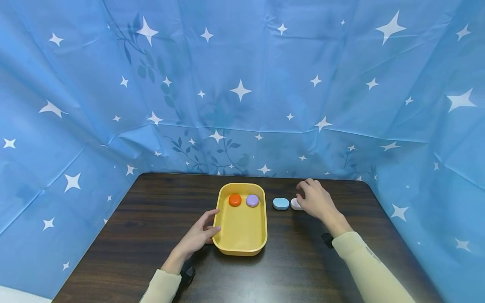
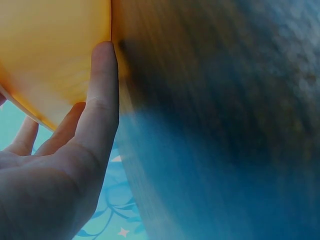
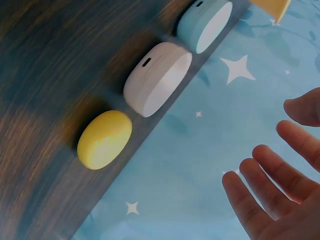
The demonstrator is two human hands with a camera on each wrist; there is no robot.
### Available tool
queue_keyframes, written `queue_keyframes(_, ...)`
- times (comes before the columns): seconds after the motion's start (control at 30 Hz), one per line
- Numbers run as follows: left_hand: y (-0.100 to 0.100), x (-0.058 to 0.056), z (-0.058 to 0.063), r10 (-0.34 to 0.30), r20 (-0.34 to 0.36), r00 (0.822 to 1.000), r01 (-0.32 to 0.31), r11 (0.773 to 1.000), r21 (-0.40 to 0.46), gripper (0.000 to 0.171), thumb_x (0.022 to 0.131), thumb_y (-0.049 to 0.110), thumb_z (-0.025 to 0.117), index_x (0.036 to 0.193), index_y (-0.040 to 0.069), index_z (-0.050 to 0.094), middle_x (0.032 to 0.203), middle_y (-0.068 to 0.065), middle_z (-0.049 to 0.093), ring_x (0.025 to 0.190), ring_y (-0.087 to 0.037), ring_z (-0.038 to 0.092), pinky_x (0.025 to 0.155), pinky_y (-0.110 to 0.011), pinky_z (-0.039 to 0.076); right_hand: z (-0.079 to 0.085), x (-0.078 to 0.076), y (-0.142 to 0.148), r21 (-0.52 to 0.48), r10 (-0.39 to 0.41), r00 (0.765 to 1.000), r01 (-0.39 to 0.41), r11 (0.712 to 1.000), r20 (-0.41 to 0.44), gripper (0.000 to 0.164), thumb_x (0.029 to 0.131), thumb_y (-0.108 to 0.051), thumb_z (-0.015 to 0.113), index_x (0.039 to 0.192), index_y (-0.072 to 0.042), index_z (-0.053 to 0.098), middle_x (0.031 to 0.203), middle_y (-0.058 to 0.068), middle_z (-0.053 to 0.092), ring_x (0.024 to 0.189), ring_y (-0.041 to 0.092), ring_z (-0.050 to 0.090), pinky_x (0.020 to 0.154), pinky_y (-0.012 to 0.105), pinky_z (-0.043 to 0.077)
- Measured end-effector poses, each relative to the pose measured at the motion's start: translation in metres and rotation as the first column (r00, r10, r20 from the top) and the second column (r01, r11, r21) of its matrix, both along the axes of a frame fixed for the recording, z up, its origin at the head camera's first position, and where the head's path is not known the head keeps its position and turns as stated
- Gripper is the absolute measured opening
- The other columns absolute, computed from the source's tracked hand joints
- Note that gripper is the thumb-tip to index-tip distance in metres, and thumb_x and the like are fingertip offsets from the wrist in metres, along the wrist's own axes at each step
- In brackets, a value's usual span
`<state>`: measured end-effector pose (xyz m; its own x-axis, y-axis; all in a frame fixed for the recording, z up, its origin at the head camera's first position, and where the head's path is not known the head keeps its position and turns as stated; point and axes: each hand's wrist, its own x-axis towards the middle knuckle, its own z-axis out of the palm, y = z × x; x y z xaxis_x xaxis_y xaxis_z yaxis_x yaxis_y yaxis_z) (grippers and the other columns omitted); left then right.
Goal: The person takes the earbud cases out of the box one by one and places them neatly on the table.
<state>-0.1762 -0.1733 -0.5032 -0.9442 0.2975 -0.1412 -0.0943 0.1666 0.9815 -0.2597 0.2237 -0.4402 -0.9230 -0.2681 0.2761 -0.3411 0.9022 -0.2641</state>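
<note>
My left hand (image 1: 197, 236) is at the left side of a yellow tray (image 1: 240, 252), with its extended fingers touching the wall and rim. In the left wrist view, one long finger (image 2: 103, 85) lies against the tray's yellow wall. An orange rounded case (image 1: 235, 200) and a purple one (image 1: 252, 200) lie inside at the far end. Over the table to the right, my right hand (image 1: 316, 200) hovers with relaxed, spread fingers and holds nothing. It partly covers a white rounded case (image 1: 295, 204). Beyond that in the right wrist view sits a yellow rounded piece (image 3: 105, 140), hidden in the head view.
Between the tray and the white case stands a light blue case (image 1: 281, 204). Everything rests on a dark wooden table (image 1: 151, 219). A blue curtain with white stars (image 1: 242, 63) hangs behind the table's far edge and along both sides.
</note>
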Motion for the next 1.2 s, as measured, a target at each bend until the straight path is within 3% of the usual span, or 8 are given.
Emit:
queue_keyframes(0.63,0.000,0.000,0.001,0.001,0.002,1.000,-0.001,1.000,0.001,0.060,0.103,0.019,0.061,0.156,0.013,0.034,0.158,-0.021,0.034,0.122,-0.036,0.060,0.089,-0.045,0.058,0.007,0.006,-0.029,-0.003,0.075,0.995,-0.075,0.997,-0.064,0.023,0.094,-0.017,0.067,0.113,-0.004,0.069,0.116,0.014,0.062,0.106,0.034,0.055,0.081,0.052,0.053)
queue_keyframes(1.2,0.000,-0.001,0.000,-0.010,0.012,1.000,0.010,1.000,0.024,0.062,0.103,0.020,0.062,0.157,0.011,0.032,0.159,-0.023,0.032,0.123,-0.037,0.059,0.089,-0.045,0.059,0.016,0.010,-0.056,-0.017,0.136,0.987,-0.138,0.990,-0.089,0.023,0.093,-0.017,0.070,0.112,-0.005,0.070,0.116,0.013,0.063,0.106,0.031,0.056,0.085,0.049,0.054)
